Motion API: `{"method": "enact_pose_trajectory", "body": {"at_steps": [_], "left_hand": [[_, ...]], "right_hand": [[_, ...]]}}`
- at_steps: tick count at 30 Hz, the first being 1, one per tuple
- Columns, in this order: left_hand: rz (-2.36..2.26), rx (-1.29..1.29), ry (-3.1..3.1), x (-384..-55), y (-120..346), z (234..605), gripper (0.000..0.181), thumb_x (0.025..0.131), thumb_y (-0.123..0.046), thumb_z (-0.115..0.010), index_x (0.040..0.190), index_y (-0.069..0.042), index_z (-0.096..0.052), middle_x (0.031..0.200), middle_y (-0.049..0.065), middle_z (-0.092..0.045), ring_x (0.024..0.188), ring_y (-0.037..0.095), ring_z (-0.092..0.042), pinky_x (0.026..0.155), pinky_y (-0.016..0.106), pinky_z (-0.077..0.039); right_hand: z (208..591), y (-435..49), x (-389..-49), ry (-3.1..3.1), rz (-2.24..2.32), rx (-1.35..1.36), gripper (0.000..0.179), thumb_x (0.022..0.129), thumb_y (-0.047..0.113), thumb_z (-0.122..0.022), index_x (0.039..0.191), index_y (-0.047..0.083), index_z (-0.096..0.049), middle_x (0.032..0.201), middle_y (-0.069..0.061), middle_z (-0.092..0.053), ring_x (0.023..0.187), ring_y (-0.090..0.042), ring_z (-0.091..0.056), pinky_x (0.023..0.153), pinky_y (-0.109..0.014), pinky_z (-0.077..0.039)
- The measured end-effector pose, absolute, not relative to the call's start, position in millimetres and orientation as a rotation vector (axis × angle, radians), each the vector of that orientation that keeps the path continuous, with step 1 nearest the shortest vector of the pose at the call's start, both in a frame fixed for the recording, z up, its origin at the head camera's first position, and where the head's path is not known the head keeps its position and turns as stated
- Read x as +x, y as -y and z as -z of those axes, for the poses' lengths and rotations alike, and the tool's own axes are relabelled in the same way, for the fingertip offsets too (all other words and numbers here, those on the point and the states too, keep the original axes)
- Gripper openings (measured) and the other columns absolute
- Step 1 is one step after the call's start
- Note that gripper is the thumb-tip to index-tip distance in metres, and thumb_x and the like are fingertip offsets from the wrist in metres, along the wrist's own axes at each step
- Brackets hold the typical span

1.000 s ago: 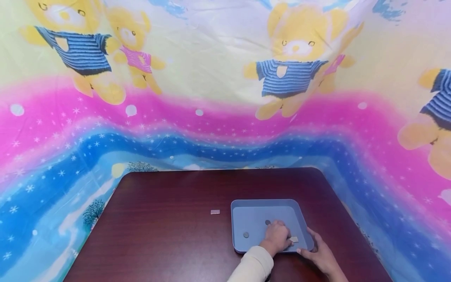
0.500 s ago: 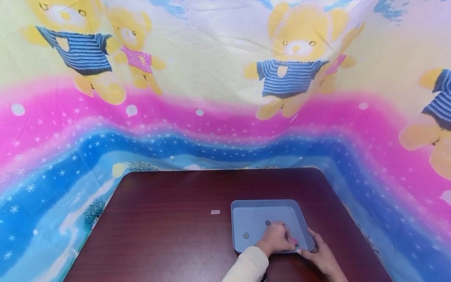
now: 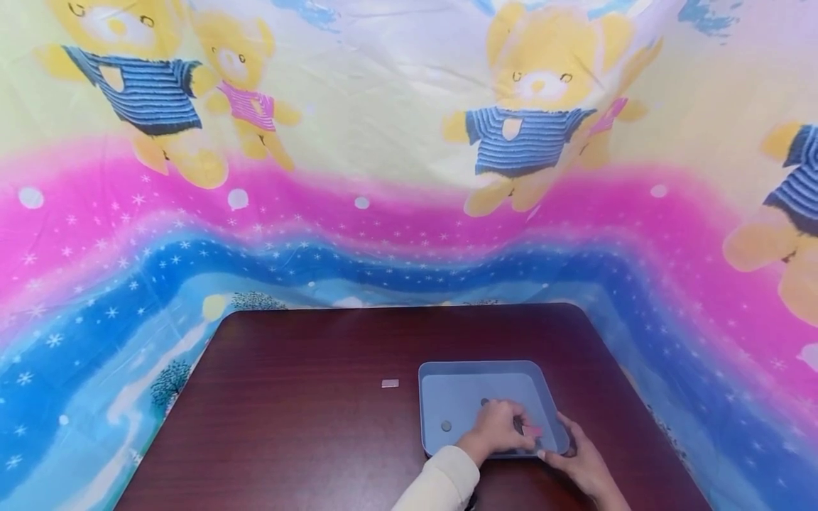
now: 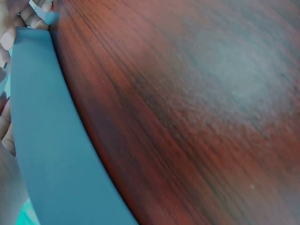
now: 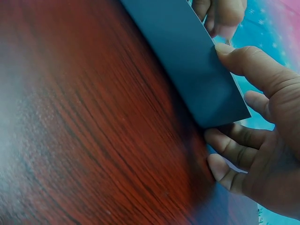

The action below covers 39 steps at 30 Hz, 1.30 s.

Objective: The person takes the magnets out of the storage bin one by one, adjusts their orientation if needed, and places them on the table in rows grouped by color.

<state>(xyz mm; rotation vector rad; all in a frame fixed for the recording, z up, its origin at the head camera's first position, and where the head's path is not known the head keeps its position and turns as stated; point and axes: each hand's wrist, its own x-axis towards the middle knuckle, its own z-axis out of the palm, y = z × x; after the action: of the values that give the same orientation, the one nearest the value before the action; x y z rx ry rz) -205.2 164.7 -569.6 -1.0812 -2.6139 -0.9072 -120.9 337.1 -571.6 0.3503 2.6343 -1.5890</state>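
A shallow grey-blue tray [image 3: 476,368] sits on the table, its near side facing me. My left hand [image 3: 501,427] reaches over the near rim, fingers curled, and pinches a small flat pink rectangular piece [image 3: 533,431] above the tray's near right part. A dark spot between those fingers is too small to identify. One grey disc [image 3: 446,426] lies toward the tray's left side; another disc [image 3: 485,402] is partly hidden behind the left hand. At the near right corner, my right hand [image 5: 267,126] grips the tray, thumb against the rim and fingers around the corner.
Left of the tray, a small pale pink rectangular piece [image 3: 390,384] lies on the dark reddish-brown table [image 3: 287,426]. A cloth printed with teddy bears [image 3: 409,156] hangs behind the table and along its sides.
The piece by my left fingers showed cream a second ago; pink shows now. The left hand has shifted slightly left. Tray, right hand and the piece on the table stay put.
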Motion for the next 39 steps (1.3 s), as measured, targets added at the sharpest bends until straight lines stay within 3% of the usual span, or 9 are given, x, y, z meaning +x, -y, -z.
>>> {"method": "enact_pose_trajectory", "body": {"at_steps": [5,11,24,33,39], "left_hand": [[0.915,-1.115,2.614,-202,-155,561,0.020,0.057,-0.039,-0.080,0.070,-0.031,-0.066,0.069,-0.025,-0.054,0.062,-0.014,-0.040,0.058,0.004,-0.032],[1.006,-1.128,2.546,-202,-139,557,0.022,0.056,-0.034,-0.082,0.070,-0.025,-0.068,0.072,-0.022,-0.055,0.065,-0.012,-0.044,0.061,0.004,-0.034],[1.460,-1.139,2.363,-198,-106,554,0.018,0.056,-0.013,-0.080,0.071,-0.014,-0.069,0.072,-0.014,-0.060,0.066,-0.007,-0.052,0.061,0.013,-0.045],[1.443,-1.062,2.295,-201,-80,547,0.020,0.056,-0.013,-0.080,0.074,-0.015,-0.070,0.080,-0.014,-0.064,0.077,-0.009,-0.052,0.062,0.017,-0.047],[1.452,-0.979,2.310,-204,-57,545,0.019,0.057,-0.014,-0.079,0.073,-0.016,-0.069,0.079,-0.015,-0.062,0.075,-0.005,-0.053,0.065,0.019,-0.047]], "right_hand": [[571,-336,-121,-2.655,1.536,0.371,0.091,0.073,0.017,-0.079,0.143,0.001,-0.023,0.124,-0.023,-0.042,0.056,-0.018,-0.047,0.049,-0.029,-0.043],[573,-332,-124,-2.653,1.519,0.373,0.091,0.074,0.021,-0.079,0.144,0.003,-0.023,0.103,-0.017,-0.049,0.054,-0.017,-0.045,0.048,-0.029,-0.041],[574,-335,-125,-2.683,1.439,0.389,0.093,0.073,0.024,-0.079,0.143,-0.002,-0.022,0.122,-0.027,-0.043,0.068,-0.021,-0.051,0.055,-0.030,-0.044],[571,-338,-124,-2.700,1.349,0.378,0.095,0.073,0.031,-0.078,0.143,-0.001,-0.023,0.104,-0.015,-0.048,0.060,-0.021,-0.042,0.051,-0.031,-0.036],[565,-339,-126,-2.707,1.269,0.353,0.098,0.072,0.039,-0.077,0.141,-0.004,-0.023,0.113,-0.023,-0.047,0.064,-0.021,-0.041,0.055,-0.033,-0.034]]}}
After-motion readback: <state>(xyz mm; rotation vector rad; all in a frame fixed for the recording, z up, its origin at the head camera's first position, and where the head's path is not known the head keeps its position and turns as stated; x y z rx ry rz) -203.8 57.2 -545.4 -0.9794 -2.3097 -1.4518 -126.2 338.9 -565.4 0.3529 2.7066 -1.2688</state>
